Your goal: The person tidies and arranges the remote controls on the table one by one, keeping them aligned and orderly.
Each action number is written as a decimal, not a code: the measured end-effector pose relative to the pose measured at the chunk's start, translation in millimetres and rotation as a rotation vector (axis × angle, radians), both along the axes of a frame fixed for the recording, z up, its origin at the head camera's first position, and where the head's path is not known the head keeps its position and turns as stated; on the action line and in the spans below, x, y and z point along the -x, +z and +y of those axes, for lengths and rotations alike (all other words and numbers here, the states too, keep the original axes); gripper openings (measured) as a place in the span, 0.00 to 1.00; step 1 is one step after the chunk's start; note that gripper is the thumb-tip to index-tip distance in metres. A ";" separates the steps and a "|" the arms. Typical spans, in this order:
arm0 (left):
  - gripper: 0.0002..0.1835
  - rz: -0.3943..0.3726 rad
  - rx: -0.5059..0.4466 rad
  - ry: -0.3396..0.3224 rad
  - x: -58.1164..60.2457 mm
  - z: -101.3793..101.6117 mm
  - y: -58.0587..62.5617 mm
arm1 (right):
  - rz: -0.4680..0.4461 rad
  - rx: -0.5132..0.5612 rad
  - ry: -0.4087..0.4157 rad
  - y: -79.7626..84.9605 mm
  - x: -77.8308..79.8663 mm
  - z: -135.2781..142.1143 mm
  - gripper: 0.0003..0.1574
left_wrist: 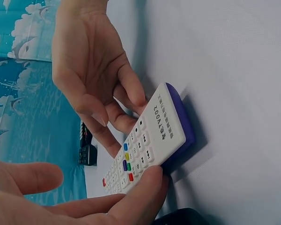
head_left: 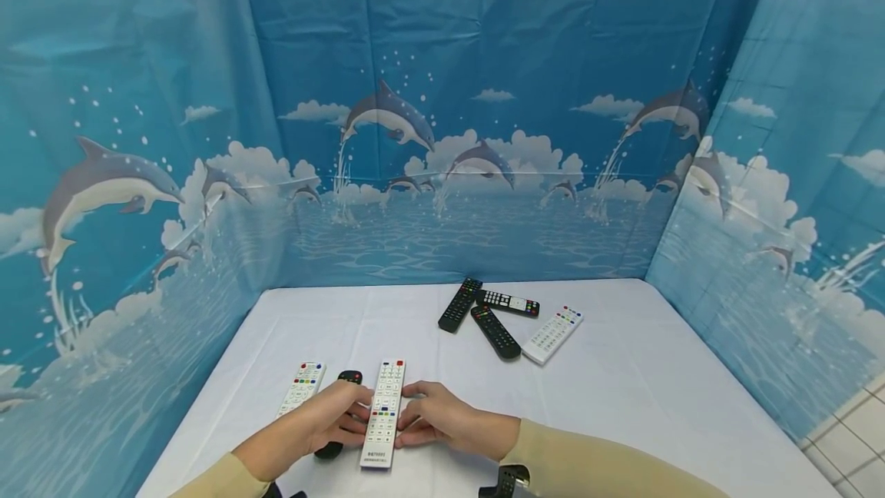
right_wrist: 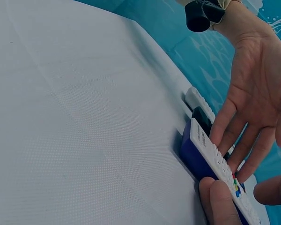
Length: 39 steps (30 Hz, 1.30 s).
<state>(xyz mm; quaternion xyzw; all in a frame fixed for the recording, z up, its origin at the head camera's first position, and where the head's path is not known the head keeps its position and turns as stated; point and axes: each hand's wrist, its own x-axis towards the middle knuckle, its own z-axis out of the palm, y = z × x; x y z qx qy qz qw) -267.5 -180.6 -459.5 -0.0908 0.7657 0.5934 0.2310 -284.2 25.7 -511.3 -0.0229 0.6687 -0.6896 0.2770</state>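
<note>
A white remote control with a purple underside [head_left: 383, 415] lies on the white tabletop between my two hands. My left hand [head_left: 325, 415] touches its left edge with the fingertips, the thumb held apart from it in the left wrist view. From the other side, the fingers of my right hand [head_left: 445, 417] rest along its right edge. Neither hand curls round the remote. Partly covered by my left hand is a black remote [head_left: 351, 376], and left of that lies another white remote [head_left: 303, 384] with coloured buttons.
Toward the back of the table [head_left: 643, 375] lie several more remotes: a black one [head_left: 459, 306], a second black one [head_left: 495, 333], one with white keys [head_left: 508, 303] and a white one [head_left: 553, 335]. A blue dolphin-print curtain [head_left: 442, 229] encloses the back and sides.
</note>
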 end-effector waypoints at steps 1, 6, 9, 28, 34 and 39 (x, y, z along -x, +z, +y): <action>0.23 -0.001 0.000 -0.002 0.4 0.0 0.4 | 0.001 0.000 -0.001 0.3 0.3 0.9 0.39; 0.26 0.002 0.004 -0.009 5.1 -2.8 -0.2 | 0.018 -0.023 0.001 3.4 3.3 6.1 0.37; 0.28 0.019 0.033 -0.019 10.3 -3.2 0.9 | 0.034 -0.056 -0.005 8.7 6.3 9.7 0.35; 0.24 0.316 0.020 -0.040 74.7 48.3 24.2 | 0.146 0.004 -0.138 57.5 63.3 46.4 0.30; 0.25 0.328 -0.111 0.042 111.3 67.4 30.2 | 0.121 0.047 -0.244 60.8 89.6 65.5 0.32; 0.26 0.290 -0.219 0.098 137.3 77.7 24.8 | 0.061 0.107 -0.301 56.9 101.9 76.9 0.35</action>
